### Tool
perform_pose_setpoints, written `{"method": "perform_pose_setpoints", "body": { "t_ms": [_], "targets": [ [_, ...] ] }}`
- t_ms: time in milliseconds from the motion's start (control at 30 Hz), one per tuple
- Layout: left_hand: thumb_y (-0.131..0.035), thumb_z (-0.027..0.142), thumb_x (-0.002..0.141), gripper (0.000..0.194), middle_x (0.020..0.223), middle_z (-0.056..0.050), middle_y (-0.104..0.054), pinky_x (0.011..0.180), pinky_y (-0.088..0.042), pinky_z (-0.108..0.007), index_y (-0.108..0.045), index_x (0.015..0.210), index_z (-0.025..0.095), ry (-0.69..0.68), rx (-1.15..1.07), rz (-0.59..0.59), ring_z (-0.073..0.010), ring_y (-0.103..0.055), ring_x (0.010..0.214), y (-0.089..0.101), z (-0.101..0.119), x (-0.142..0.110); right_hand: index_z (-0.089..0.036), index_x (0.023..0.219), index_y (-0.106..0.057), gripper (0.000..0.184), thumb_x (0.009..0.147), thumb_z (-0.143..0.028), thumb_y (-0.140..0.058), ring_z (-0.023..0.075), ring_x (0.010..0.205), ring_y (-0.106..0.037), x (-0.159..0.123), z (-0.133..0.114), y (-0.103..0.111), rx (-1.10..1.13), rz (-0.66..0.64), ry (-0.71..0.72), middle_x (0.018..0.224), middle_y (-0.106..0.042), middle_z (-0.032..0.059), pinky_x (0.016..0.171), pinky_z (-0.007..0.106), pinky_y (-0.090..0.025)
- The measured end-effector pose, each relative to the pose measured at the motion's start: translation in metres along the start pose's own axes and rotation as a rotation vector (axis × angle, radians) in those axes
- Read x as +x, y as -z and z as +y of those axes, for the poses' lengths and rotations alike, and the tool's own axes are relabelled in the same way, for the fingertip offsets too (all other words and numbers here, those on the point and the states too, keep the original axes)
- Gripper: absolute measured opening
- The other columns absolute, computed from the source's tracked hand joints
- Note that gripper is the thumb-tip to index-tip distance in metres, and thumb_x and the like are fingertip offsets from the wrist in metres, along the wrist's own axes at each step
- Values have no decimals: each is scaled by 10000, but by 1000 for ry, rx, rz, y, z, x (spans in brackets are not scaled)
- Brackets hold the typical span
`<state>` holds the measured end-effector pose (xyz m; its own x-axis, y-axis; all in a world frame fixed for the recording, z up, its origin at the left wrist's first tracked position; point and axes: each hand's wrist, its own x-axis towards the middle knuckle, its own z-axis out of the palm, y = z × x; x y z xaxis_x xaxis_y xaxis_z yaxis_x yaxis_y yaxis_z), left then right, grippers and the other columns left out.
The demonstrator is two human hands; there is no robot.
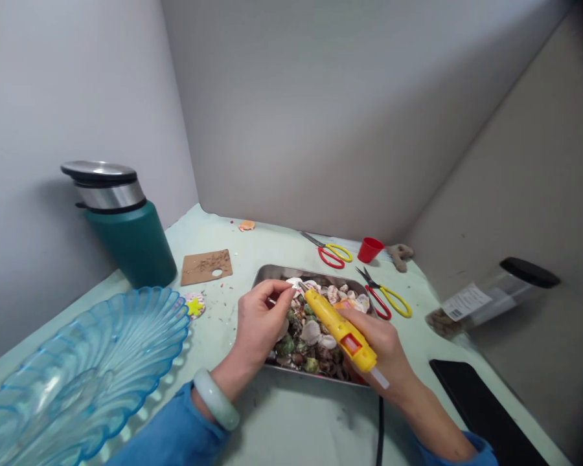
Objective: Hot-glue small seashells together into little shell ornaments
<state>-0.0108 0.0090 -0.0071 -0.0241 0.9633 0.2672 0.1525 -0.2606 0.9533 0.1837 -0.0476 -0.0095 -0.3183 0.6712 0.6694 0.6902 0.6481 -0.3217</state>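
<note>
My right hand [379, 346] is closed around a yellow glue gun [337, 327], and its nozzle points up-left toward my left hand. My left hand [260, 320] pinches a small white shell [293, 283] between thumb and fingertips, right at the nozzle tip. Both hands hover over a metal tray [267, 273] filled with several mixed seashells [311, 336]. A pale green bangle sits on my left wrist, and both sleeves are blue. The gun's black cord drops toward the near table edge.
A blue glass dish [78, 369] fills the near left. A teal flask [126, 226] and a brown card [206, 266] lie behind it. Two red-and-yellow scissors [333, 252] [388, 299], a red cup [370, 249], a tipped clear jar [490, 294] and a black phone [486, 408] lie to the right.
</note>
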Motion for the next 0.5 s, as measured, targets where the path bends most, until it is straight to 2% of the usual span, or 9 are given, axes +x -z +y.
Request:
{"method": "perform_pose_setpoints", "body": {
  "t_ms": [167, 367, 500],
  "targets": [
    [-620, 320, 772, 180, 741, -35, -685, 572, -457, -217, -696, 780, 157, -25, 14, -1, -133, -596, 649, -1, 0, -1, -159, 1054, -569, 207, 872, -229, -500, 187, 725, -678, 0, -1, -2, -31, 16, 20, 855, -702, 81, 603, 257, -496],
    [-615, 330, 777, 189, 766, -38, -690, 568, -463, -217, -695, 798, 160, -12, -3, -8, -134, -595, 649, -1, -1, 0, -159, 974, -579, 142, 883, -251, -520, 176, 644, -652, 2, -2, -2, -31, -45, 13, 777, -679, 68, 568, 266, -491],
    [-621, 336, 773, 195, 756, -40, -682, 561, -458, -216, -696, 795, 158, 2, -7, -10, -129, -583, 635, -1, -1, 0, -152, 983, -577, 156, 893, -261, -510, 188, 673, -669, 1, -1, -2, -73, -7, 54, 814, -694, 90, 571, 269, -500]
  ]
}}
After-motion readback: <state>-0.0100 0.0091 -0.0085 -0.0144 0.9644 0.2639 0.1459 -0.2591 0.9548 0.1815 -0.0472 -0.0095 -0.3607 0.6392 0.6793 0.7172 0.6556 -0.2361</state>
